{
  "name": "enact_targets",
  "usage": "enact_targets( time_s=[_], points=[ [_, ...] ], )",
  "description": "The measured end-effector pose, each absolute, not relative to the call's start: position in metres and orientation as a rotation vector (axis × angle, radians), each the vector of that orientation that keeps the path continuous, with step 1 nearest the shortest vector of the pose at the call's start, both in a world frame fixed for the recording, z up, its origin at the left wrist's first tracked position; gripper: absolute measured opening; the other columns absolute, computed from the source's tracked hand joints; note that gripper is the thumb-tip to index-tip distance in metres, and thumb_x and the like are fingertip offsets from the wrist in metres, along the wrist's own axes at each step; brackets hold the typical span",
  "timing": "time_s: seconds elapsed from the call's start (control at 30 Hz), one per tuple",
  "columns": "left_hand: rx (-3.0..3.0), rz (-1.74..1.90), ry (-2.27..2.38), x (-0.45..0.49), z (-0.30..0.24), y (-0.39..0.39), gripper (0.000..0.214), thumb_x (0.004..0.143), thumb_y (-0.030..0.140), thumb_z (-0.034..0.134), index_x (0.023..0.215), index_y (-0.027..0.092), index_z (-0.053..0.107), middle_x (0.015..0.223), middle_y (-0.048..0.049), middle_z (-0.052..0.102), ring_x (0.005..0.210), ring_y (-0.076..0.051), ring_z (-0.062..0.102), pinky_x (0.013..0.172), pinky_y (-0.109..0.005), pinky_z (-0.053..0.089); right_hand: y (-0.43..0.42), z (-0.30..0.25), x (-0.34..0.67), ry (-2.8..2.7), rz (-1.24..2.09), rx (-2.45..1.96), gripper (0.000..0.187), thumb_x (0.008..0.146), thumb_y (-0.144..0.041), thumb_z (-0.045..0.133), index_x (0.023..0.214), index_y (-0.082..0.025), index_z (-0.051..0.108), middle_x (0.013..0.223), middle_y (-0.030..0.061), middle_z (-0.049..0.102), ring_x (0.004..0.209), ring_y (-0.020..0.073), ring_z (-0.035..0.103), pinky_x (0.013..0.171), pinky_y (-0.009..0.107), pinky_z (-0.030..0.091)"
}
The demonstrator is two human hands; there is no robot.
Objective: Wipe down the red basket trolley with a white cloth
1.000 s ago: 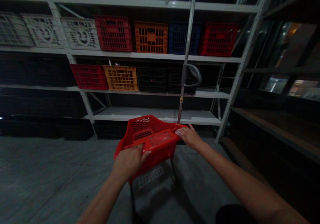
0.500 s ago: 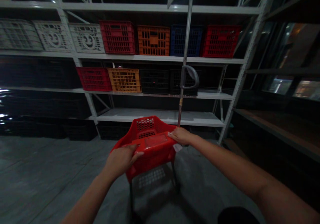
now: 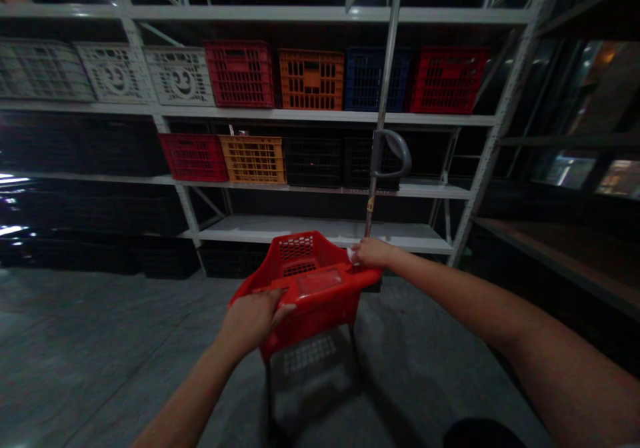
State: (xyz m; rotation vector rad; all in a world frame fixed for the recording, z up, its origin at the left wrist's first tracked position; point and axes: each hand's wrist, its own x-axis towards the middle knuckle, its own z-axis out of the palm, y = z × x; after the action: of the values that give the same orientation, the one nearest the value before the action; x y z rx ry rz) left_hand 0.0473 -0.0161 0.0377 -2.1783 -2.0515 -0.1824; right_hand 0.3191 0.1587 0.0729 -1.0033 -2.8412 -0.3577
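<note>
A white metal shelving rack (image 3: 320, 116) holds rows of plastic crates (image 3: 240, 75) beyond a concrete floor (image 3: 100, 348). Near it, a red plastic basket (image 3: 320, 285) sits on thin dark legs, with the left hand (image 3: 253, 321) gripping its near rim and the right hand (image 3: 375, 253) clasping its right edge.

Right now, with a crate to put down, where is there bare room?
The lowest white shelf shows bare board beneath the red crate and yellow crate; the floor left of the red basket is bare. The shelves above are crowded, crates side by side.
</note>
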Motion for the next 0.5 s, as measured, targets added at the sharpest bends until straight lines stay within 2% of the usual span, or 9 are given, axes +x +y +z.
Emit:
enact_targets(
  time_s=[0.07,0.13,0.27,0.4,0.5],
  points=[
    [-2.171,-0.187,-2.060,0.049,0.037,-0.016,0.049,0.082,0.058,0.029,0.105,0.022,0.055,0.095,-0.0099,0.064,0.088,-0.022,0.060,0.074,-0.032,0.042,0.159,0.069,0.319,-2.956,-0.276,-1.090,0.006,0.069,-0.020,0.064,0.065,-0.020,0.068,0.075,0.0040,0.070,0.079,0.0173,0.062,0.083,0.027,0.038],
    [-2.167,-0.194,-2.064,0.050,0.037,-0.017,0.049,0.082,0.057,0.030,0.107,0.023,0.054,0.095,-0.0099,0.065,0.090,-0.022,0.060,0.073,-0.032,0.042,0.156,0.068,0.325,-2.968,-0.206,-1.139,0.012,0.072,-0.023,0.061,0.064,-0.018,0.068,0.070,0.0050,0.070,0.072,0.0175,0.063,0.077,0.026,0.040],
    [-2.158,-0.191,-2.054,0.052,0.037,-0.018,0.050,0.082,0.058,0.029,0.107,0.023,0.054,0.091,-0.0097,0.065,0.087,-0.024,0.060,0.071,-0.033,0.042,0.136,0.061,0.346,-2.835,-0.142,-1.245,0.026,0.086,-0.026,0.042,0.087,-0.018,0.067,0.085,0.0064,0.070,0.074,0.0172,0.063,0.066,0.023,0.041],
    [-2.152,-0.188,-2.065,0.059,0.036,-0.019,0.050,0.082,0.059,0.028,0.102,0.022,0.055,0.089,-0.0095,0.065,0.083,-0.024,0.061,0.069,-0.034,0.042,0.097,0.030,0.342,-2.184,-0.003,-1.436,0.033,0.091,-0.027,0.031,0.098,-0.020,0.062,0.089,0.0068,0.069,0.082,0.0195,0.063,0.072,0.026,0.042],
    [-2.172,-0.207,-2.010,0.069,0.034,-0.017,0.049,0.084,0.056,0.025,0.100,0.020,0.055,0.087,-0.0104,0.066,0.083,-0.024,0.061,0.070,-0.034,0.042,0.061,-0.007,0.307,-1.787,0.101,-1.216,0.042,0.092,-0.023,0.019,0.104,-0.020,0.059,0.106,0.0079,0.064,0.101,0.0195,0.057,0.089,0.032,0.039]
  ],
)
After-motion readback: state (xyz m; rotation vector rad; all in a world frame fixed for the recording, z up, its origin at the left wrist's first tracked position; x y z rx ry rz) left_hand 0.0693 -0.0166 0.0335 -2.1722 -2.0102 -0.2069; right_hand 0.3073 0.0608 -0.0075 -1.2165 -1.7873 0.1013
